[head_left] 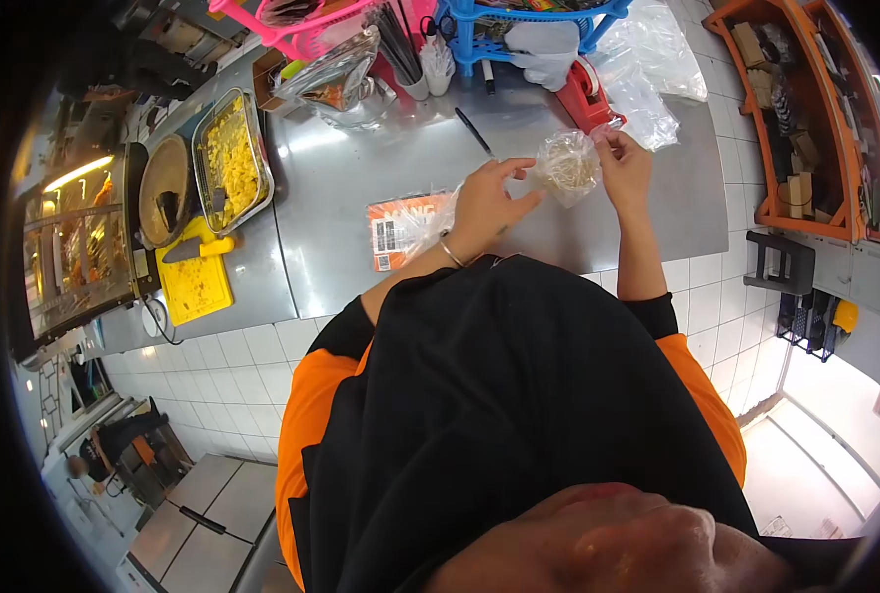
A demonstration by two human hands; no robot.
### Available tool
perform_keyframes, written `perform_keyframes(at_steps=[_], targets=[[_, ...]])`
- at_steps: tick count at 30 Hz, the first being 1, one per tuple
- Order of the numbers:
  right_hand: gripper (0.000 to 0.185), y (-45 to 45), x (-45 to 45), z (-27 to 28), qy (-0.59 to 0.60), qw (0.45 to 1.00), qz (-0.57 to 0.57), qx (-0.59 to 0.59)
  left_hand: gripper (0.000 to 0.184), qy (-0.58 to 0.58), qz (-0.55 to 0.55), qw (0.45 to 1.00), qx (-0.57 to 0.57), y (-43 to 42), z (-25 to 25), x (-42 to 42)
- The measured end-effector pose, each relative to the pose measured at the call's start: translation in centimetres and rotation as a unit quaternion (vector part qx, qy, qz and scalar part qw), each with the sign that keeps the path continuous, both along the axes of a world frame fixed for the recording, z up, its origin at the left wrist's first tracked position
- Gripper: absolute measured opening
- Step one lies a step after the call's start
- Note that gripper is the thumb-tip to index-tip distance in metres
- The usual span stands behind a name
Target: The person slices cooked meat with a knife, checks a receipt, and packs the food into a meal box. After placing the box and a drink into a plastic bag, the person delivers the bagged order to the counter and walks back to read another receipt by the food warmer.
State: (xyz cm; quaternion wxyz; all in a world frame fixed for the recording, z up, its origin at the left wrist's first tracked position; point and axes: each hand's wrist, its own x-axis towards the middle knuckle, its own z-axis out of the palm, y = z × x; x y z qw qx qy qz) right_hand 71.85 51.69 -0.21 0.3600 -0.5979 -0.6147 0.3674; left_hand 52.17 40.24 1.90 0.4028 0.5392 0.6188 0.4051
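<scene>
A small clear plastic bag (568, 166) with pale, stringy contents sits on the steel table between my hands. My right hand (625, 170) pinches the bag's upper right edge, just below the red tape dispenser (586, 96). To the left of the bag, my left hand (492, 206) is open, thumb and fingers apart, its fingertips close to the bag. Under and beside my left wrist lies an orange printed packet (390, 235) with a barcode label, partly covered by clear plastic. A dark pen (473, 132) rests above my left hand.
Along the back stand a pink basket (306, 35), a blue basket (479, 35), foil pouches (346, 84) and clear bags (647, 59). At left are a tray of yellow food (267, 188) and a knife (198, 249) on a yellow cutting board (195, 292). An orange shelf (786, 109) stands right.
</scene>
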Motion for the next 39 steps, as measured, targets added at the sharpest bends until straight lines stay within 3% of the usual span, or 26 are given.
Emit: perform_keyframes(at_steps=[3, 9, 15, 18, 20, 21, 23, 27, 29, 33, 35, 39], targets=[[0.021, 0.0, 0.3, -1.0, 0.036, 0.998, 0.038, 0.035, 0.04, 0.065, 0.023, 0.997, 0.04, 0.9, -1.1, 2.1], [0.011, -0.4, 0.6, 0.1, 0.198, 0.97, 0.131, -0.059, 0.025, -0.063, 0.151, 0.986, 0.014, 1.9, -2.5, 3.6], [0.016, -1.5, -1.3, 2.8, 0.271, 0.935, 0.198, -0.111, 0.016, -0.136, 0.247, 0.951, 0.123, 1.7, -3.6, 3.3], [0.02, -2.6, -2.7, 2.6, 0.216, 0.934, 0.261, -0.112, 0.017, -0.114, 0.226, 0.955, 0.155, 1.4, -3.1, 2.7], [0.021, -3.5, -3.7, 2.9, 0.128, 0.939, 0.318, -0.039, 0.018, -0.166, 0.131, 0.962, 0.175, 0.7, -2.4, 2.4], [0.021, -3.8, -3.9, 3.0, 0.128, 0.936, 0.325, -0.038, 0.018, -0.163, 0.137, 0.961, 0.177, 0.3, -1.7, 2.3], [0.016, -4.3, -4.3, 3.2, 0.081, 0.939, 0.333, -0.012, 0.021, -0.321, 0.139, 0.933, 0.087, -0.3, -0.1, 2.2], [0.018, -3.7, -4.3, 5.7, 0.034, 0.899, 0.417, 0.126, 0.021, -0.296, 0.056, 0.953, 0.012, -1.6, 1.5, -0.1], [0.015, -3.5, -4.5, 7.4, -0.061, 0.841, 0.495, 0.207, 0.018, -0.217, 0.013, 0.976, 0.034, -2.2, 1.6, -0.8], [0.014, -3.2, -5.7, 8.2, -0.082, 0.791, 0.58, 0.177, 0.018, -0.212, -0.029, 0.977, -0.026, -3.4, 2.0, -2.5], [0.013, -2.5, -6.4, 8.5, -0.069, 0.764, 0.64, 0.033, 0.021, -0.205, -0.043, 0.97, -0.124, -3.9, 2.6, -3.1], [0.014, -1.5, -7.6, 8.7, -0.043, 0.763, 0.644, 0.015, 0.015, -0.264, -0.003, 0.959, -0.106, -4.5, 2.6, -3.3]])
